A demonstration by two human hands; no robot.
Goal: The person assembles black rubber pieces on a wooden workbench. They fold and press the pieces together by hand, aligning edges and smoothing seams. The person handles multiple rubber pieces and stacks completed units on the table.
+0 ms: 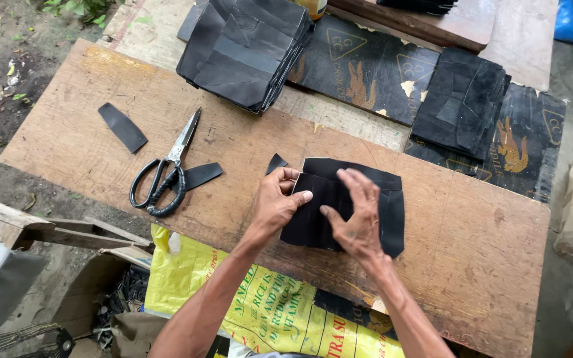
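Both hands rest on a black rubber sheet (366, 209) that lies flat on a wooden board (472, 238). The left hand (276, 205) sits at the sheet's left edge with its fingers curled over that edge and the thumb laid on top, pinching the edge lightly. The right hand (356, 215) is spread open on the middle of the sheet, fingertips pressing down, holding nothing closed. The two hands are near each other, thumbs almost meeting over the sheet. Just beyond the left hand, a small black scrap (275, 163) lies on the board, close to the sheet's upper left corner. Farther out to the left of the hands lie scissors (165, 169) with black handles, blades pointing away, and a dark strip (200, 176) touches their handles. Well beyond these, another strip (122, 127) lies alone. Past the hands, at the board's far edge, stands a stack of black sheets (247, 50); to the right of it, a second stack (462, 103) rests on dark printed panels (366, 66). Below the board's near edge, under the forearms, hangs a yellow sack (266, 305).
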